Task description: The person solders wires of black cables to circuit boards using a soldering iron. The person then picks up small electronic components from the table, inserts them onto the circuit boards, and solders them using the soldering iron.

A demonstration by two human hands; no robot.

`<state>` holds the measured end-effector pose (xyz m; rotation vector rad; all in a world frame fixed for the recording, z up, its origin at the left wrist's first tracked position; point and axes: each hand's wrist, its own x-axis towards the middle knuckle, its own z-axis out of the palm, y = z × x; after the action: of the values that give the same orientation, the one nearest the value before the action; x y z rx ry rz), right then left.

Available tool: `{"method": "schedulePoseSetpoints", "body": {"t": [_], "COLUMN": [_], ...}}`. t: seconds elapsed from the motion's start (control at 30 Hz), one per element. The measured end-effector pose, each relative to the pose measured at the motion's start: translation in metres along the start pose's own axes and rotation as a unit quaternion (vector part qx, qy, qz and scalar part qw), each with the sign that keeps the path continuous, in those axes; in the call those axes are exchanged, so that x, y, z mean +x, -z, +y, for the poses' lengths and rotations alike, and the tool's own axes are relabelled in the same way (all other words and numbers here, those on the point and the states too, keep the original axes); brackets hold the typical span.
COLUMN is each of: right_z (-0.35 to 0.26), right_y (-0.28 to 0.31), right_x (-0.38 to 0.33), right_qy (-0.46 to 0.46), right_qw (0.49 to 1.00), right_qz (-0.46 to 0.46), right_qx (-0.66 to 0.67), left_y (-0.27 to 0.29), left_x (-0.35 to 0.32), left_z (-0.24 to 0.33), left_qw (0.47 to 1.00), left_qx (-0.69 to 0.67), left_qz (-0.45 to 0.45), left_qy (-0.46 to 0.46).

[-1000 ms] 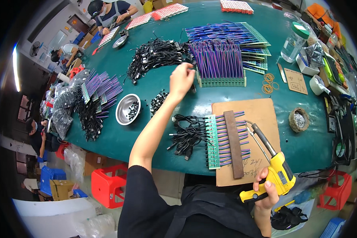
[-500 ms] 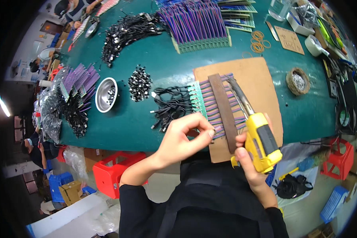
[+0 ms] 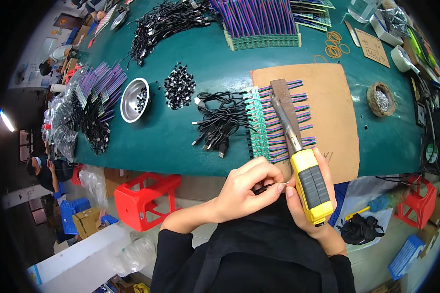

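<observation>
My left hand (image 3: 249, 188) is closed in a pinch on a thin black cable (image 3: 263, 188), its end beside my right thumb. My right hand (image 3: 295, 209) is wrapped round a yellow and black soldering gun (image 3: 312, 183). The gun's metal nozzle points away from me, above a brown bar (image 3: 292, 110). Under the bar lie multicoloured wires (image 3: 303, 96), fanned in a row from green circuit boards (image 3: 259, 119). Black cables (image 3: 222, 122) with plugs lie bunched left of the boards. A brown cardboard sheet (image 3: 332, 112) lies beneath the wires.
Left of the cables are a pile of small black parts (image 3: 179, 85) and a metal bowl (image 3: 130, 100). Bundled boards with purple wires (image 3: 254, 22) lie at the back. A round pot of silvery shavings (image 3: 380, 99) stands right. Red stools (image 3: 144, 200) stand below the table edge.
My left hand has moved from the wires toward my body and right, and now pinches a black cable. The soldering gun has swung more upright, its nozzle tip going left. The view has shifted slightly.
</observation>
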<state>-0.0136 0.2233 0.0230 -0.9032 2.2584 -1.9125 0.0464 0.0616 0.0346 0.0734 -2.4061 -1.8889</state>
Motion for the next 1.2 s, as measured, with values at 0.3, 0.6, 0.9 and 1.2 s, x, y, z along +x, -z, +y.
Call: {"method": "schedulePoseSetpoints", "body": {"t": [0.3, 0.6, 0.9, 1.2], "right_z": [-0.014, -0.016, -0.018, -0.015], "right_y": [0.024, 0.042, 0.038, 0.041], "right_x": [-0.013, -0.027, -0.021, -0.021], "right_qy": [-0.313, -0.382, -0.400, -0.317], "right_qw": [0.910, 0.884, 0.881, 0.925], "right_qz": [0.013, -0.018, -0.047, -0.058], "right_qx": [0.273, 0.270, 0.249, 0.204], "left_y": [0.022, 0.017, 0.019, 0.023], "left_x": [0.025, 0.029, 0.029, 0.030], "left_z": [-0.047, -0.054, -0.055, -0.056], "left_qw": [0.976, 0.962, 0.966, 0.972], "left_qx": [0.154, 0.206, 0.196, 0.179], "left_qz": [0.154, 0.178, 0.171, 0.150], "left_qy": [0.029, 0.000, 0.001, 0.013]}}
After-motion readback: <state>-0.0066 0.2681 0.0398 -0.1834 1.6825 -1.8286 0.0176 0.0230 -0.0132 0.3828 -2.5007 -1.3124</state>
